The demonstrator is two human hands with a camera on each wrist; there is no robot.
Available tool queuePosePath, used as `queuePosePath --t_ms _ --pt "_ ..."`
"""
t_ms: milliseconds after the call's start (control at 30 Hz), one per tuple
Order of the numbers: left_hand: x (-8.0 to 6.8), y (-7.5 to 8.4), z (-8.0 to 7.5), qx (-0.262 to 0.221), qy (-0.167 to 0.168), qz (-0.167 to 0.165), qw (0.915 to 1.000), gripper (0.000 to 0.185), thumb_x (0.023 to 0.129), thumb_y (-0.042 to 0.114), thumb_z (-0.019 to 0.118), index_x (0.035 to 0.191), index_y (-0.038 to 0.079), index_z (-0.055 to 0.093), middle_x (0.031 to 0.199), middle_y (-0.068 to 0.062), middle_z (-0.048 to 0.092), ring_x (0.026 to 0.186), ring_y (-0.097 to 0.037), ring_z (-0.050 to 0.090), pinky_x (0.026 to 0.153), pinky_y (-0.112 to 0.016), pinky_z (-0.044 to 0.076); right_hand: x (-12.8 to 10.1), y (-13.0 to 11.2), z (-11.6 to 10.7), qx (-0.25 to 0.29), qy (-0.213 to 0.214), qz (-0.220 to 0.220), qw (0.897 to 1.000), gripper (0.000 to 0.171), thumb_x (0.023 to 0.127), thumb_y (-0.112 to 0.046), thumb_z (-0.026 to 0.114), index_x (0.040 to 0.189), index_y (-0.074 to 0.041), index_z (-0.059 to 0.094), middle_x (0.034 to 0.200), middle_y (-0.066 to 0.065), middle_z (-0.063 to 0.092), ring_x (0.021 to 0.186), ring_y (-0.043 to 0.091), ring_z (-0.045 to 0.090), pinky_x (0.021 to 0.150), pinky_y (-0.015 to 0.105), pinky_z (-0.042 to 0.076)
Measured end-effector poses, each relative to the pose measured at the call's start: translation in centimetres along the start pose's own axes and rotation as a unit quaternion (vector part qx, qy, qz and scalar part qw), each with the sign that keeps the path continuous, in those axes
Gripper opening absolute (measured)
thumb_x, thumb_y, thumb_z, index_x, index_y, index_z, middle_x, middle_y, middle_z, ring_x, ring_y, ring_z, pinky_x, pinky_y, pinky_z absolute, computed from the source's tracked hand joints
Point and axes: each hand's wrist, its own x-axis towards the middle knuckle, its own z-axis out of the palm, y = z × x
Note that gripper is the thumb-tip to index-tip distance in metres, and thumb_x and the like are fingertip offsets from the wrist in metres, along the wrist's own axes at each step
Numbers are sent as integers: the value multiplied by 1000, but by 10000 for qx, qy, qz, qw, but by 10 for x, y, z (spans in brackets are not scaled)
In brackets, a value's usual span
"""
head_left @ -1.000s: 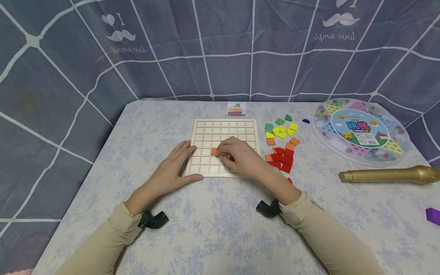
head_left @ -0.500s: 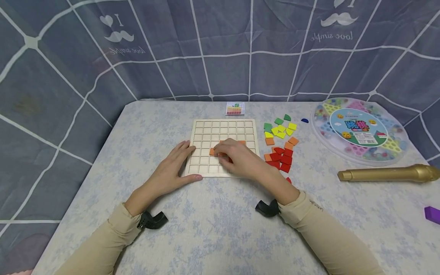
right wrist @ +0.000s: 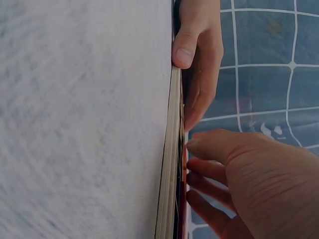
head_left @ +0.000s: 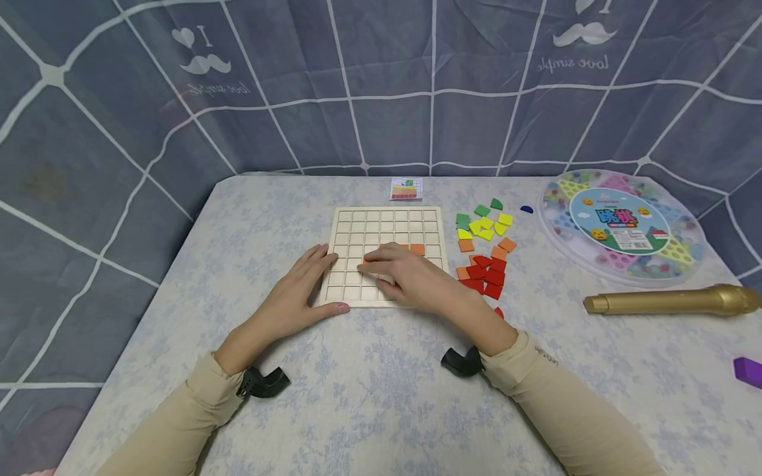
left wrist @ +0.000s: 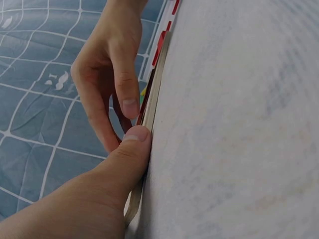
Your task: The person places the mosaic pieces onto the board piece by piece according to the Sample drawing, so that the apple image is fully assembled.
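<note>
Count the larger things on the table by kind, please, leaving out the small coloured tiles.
Wooden grid board: 1
Picture card: 1
Round game box: 1
Gold microphone: 1
Purple block: 1
Total: 5

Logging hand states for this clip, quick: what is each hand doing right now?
Left hand: open, fingers resting on the wooden grid board, thumb at its near edge.
Right hand: open, fingers pressing on orange tiles on the board.
</note>
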Motion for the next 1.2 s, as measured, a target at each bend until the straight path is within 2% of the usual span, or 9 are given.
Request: queuePosePath --t_ms 133,267,433,567,733,933,1067,1200 --pt "0 0 0 -5 -14 -22 10000 102 90 60 78 167 14 31 176 -10 20 165 -31 13 124 -64 30 0 0 0 -44 30 -121 9999 32 102 -9 67 133 -6 73 140 12 68 136 30 58 118 42 47" --pt "0 0 0 -13 -9 -21 10000 102 90 60 78 167 14 31 177 -10 20 165 -31 13 125 -64 30 0 0 0 -59 96 -86 9999 30 101 -8 67 130 -5 75 138 11 69 134 30 60 117 42 48" --pt "0 -1 0 16 -21 -29 10000 102 89 60 78 167 14 31 176 -10 20 165 -31 13 125 -64 29 0 0 1 -110 82 -57 9999 32 101 -9 67 133 -3 72 138 11 69 135 29 60 118 42 46" --pt "0 -1 0 8 -23 -42 10000 102 89 60 79 167 14 31 176 -10 20 165 -31 13 125 -64 29 1 0 1 34 28 99 9999 32 101 -9 67 132 -3 73 140 10 68 137 29 58 119 41 46" --pt "0 -1 1 5 6 -32 10000 102 89 59 79 167 14 31 176 -11 21 164 -33 14 125 -65 29 0 4 -7 360 54 575 9977 32 102 -13 66 132 -6 73 141 9 67 137 26 58 117 42 47" --pt "0 -1 2 46 65 14 10000 102 89 57 80 166 12 32 176 -13 22 164 -34 15 125 -65 29 -6 26 -33 495 470 1158 9909 26 100 -10 69 124 -2 76 131 12 72 127 32 64 111 48 52" --pt "0 0 1 61 66 23 10000 102 88 55 82 166 11 32 176 -13 22 164 -34 15 125 -65 29 -16 43 -55 585 665 1834 9790 26 99 -7 70 123 -1 76 129 16 73 116 36 69 102 51 56" --pt "0 0 1 82 45 0 10000 102 88 54 82 166 11 32 176 -13 22 164 -34 15 125 -65 29 -28 60 -69 554 732 2551 9626 29 98 -4 67 126 0 75 129 19 72 114 38 69 101 53 58"
